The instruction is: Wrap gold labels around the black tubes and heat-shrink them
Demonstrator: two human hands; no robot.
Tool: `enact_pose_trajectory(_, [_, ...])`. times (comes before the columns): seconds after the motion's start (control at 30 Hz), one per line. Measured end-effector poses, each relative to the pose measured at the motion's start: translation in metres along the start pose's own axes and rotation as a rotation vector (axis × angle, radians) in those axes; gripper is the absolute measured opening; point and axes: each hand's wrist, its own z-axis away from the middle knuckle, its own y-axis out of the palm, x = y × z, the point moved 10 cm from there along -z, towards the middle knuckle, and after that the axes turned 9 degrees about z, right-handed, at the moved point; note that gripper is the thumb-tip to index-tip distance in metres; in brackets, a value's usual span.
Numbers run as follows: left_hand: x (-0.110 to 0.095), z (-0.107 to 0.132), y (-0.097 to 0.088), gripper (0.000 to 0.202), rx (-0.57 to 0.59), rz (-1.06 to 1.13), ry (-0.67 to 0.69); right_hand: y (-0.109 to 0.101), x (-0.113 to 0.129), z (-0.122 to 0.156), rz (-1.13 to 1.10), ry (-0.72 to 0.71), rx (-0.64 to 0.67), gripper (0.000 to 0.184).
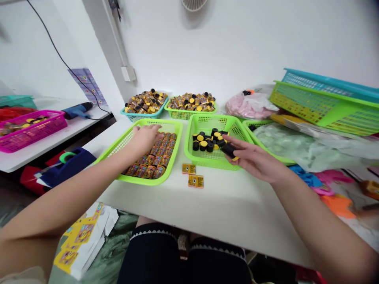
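My left hand [145, 137] reaches into a green basket [124, 142] and rests palm down on rows of small labelled cylinders [152, 161]; what its fingers hold is hidden. My right hand [251, 159] hovers at the front rim of a second green basket [216, 157] and pinches a black cylinder with a yellow end [229, 151]. More black and yellow cylinders [207, 140] lie loose in that basket. Two small yellow labels [193, 175] lie on the white table [225, 205] between the baskets and me.
Two far baskets, teal [139, 115] and green [183, 114], are heaped with finished cylinders. Stacked empty baskets [325, 102], plastic bags [296, 146] and a pink bag [245, 104] crowd the right. A pink basket [29, 134] sits on a side table. Label sheets [79, 236] lie on the floor.
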Motion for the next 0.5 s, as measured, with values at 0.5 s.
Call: enact_pose_trajectory(0.5, [-0.179, 0.123, 0.121, 0.053, 0.361, -0.139, 0.649, -0.027, -0.016, 0.028, -0.400, -0.259, -0.110, 0.037])
